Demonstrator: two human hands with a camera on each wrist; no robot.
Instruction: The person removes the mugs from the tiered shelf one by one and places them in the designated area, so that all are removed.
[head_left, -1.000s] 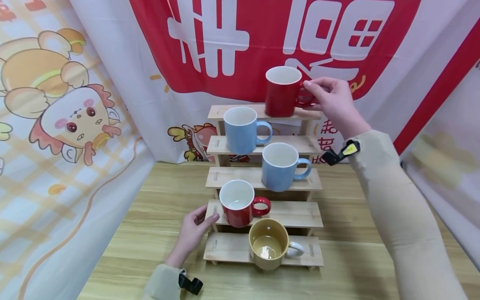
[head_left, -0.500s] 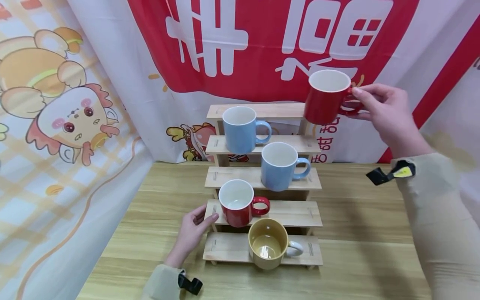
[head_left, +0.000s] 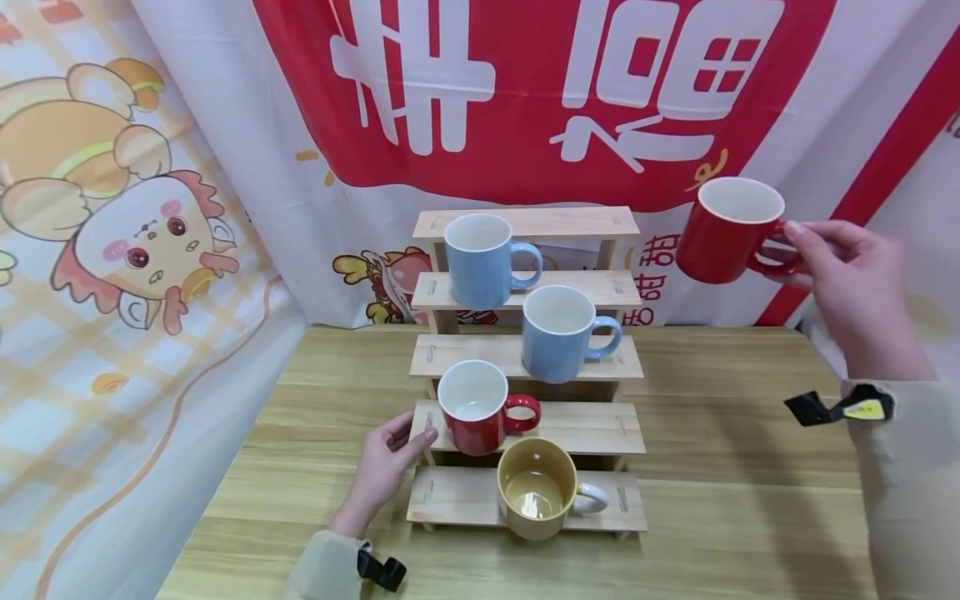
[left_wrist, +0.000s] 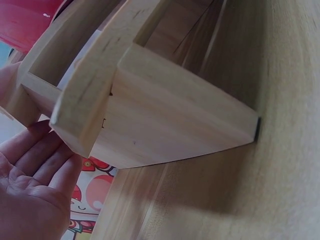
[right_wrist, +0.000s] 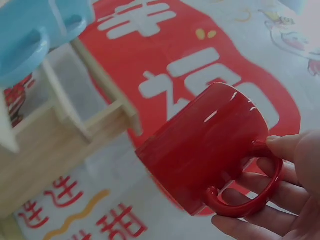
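Held by its handle in my right hand (head_left: 862, 283), a red mug (head_left: 723, 233) with a white inside hangs in the air right of the rack. In the right wrist view, thumb and fingers pinch the handle (right_wrist: 245, 207). My left hand (head_left: 386, 467) holds the left end of a step on the tiered wooden rack (head_left: 585, 425); in the left wrist view the fingers (left_wrist: 47, 157) reach behind the plank. A second red mug (head_left: 480, 425) stands close to that hand. Two light-blue mugs (head_left: 480, 271) stand on higher steps, a yellow mug (head_left: 534, 521) on the lowest.
The rack stands on a wood-grain table (head_left: 720, 517). Behind it hangs a white curtain with a large red print (head_left: 525, 167). Another cloth with cartoon figures (head_left: 150, 242) hangs on the left. The rack's top step (head_left: 570, 221) holds no mug.
My right hand has carried the red mug from above the top step out to the right and somewhat lower. The left hand and the other mugs stay where they were.
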